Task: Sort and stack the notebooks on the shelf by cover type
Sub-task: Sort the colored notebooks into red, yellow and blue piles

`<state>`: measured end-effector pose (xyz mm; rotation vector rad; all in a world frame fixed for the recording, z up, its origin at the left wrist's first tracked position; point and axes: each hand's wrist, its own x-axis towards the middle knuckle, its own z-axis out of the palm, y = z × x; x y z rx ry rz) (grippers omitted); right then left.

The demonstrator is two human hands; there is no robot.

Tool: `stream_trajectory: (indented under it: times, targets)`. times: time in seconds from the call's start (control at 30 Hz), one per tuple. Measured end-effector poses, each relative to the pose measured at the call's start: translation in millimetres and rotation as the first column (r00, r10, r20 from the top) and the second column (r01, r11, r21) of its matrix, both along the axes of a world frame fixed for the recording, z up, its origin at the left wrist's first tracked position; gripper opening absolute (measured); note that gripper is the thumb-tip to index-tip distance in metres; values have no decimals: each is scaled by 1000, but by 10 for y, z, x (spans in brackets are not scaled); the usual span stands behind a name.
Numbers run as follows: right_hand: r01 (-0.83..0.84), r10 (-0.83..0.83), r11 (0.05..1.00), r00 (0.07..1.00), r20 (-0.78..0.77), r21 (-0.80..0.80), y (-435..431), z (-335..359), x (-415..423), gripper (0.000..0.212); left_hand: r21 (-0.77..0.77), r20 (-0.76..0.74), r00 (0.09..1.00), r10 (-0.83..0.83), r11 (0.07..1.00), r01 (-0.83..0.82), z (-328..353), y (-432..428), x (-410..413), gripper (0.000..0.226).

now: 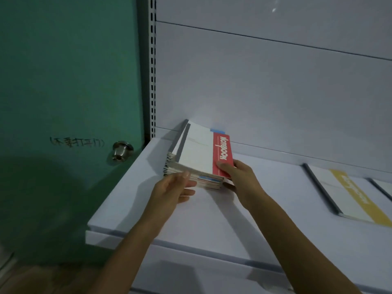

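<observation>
Two bare forearms reach in from the bottom edge, crossing above a lower shelf of the same white unit. A strip of brownish floor shows at the bottom left.

Beyond them lies the white shelf, a broad flat board with a shallow front lip. The left hand has its fingers fairly straight and laid against the near edge of a stack of notebooks. The right hand pinches the stack's right side, thumb on top and fingers curled round the edge below.

The stack sits at the left end of the shelf, close to the back. Its top notebook has a white cover with a grey spine and a red band printed "NOTEBOOK". Whether the stack lies fully flat cannot be told.

Well apart to the right, a yellow-banded notebook lies flat on the shelf. A third notebook is cut off by the frame edge just beside it.

Behind the stack, a bit of blue tape shows at the foot of the white back panel, which is crossed by horizontal seams. A slotted upright bounds the panel on the left.

Left of that stands a green door with a metal knob and dark handwriting beside it.
</observation>
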<state>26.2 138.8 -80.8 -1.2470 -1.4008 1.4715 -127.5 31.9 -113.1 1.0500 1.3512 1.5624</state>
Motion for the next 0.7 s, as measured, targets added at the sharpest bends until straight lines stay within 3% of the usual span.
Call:
stream_trajectory:
  times: [0.1,0.23,0.33,0.5,0.7]
  targets:
    - [-2,-2,995,999,41,99,-316,-84,245,46,9,40,992,-117,993,116,46,41,4,54]
    - [-5,-20,984,990,142,179,-640,-172,410,49,22,38,980,-197,980,196,49,76,99,19]
    - [76,-93,985,990,109,157,-606,-174,420,44,42,-4,995,-102,994,102,-63,77,125,23]
    - [220,-217,974,974,-69,45,-61,50,318,28,153,126,992,-16,988,-3,-102,43,61,31]
    - [24,-25,1000,990,138,6,403,220,-182,52,104,183,980,76,990,-96,-77,15,55,27]
